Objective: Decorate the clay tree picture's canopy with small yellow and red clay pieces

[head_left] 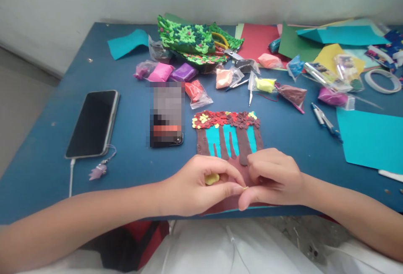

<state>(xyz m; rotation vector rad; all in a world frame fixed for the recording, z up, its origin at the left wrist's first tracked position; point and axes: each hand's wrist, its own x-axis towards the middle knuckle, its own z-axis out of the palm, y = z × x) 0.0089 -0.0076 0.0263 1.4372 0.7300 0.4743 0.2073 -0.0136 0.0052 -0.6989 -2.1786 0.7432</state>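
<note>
My left hand [209, 183] is closed, with a lump of yellow modelling clay [212, 178] tucked in its curled fingers. Its thumb and forefinger pinch a tiny yellow bit against my right hand [273, 177]. That hand is closed too, its fingers curled and its thumb touching the bit. Under both hands lies a clay picture [231, 139] on blue card, with brown trunks and a top band of red, maroon and yellow petals. Its lower brown part is partly covered by my hands.
Clay packets, such as a red one [197, 92] and a yellow one [265, 84], line the back. A phone [92, 123] with a cable lies left, a blurred device [166, 114] nearer. Pens [325, 121], tape [382, 82] and blue card [371, 137] lie right; a green clay-covered piece [185, 37] stands behind.
</note>
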